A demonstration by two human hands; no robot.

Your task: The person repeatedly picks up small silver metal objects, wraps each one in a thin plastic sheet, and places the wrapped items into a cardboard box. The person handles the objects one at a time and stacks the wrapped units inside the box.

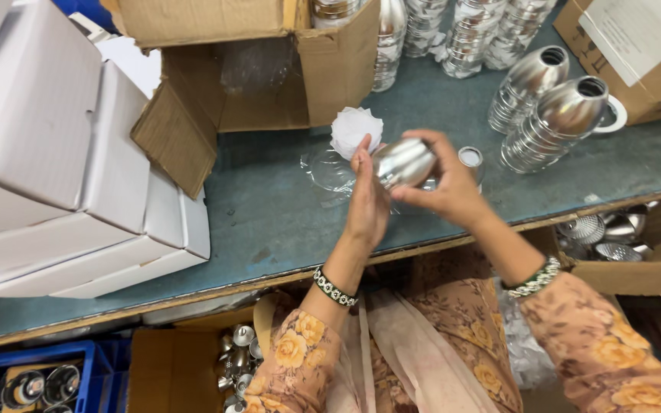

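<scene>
Light: bright, even, from overhead.
Glare: highlights on stacked shiny silver metal cones [548,107].
Shadows: soft, short.
Blur: slight on the moving hands.
Edges: wide-angle bending.
</scene>
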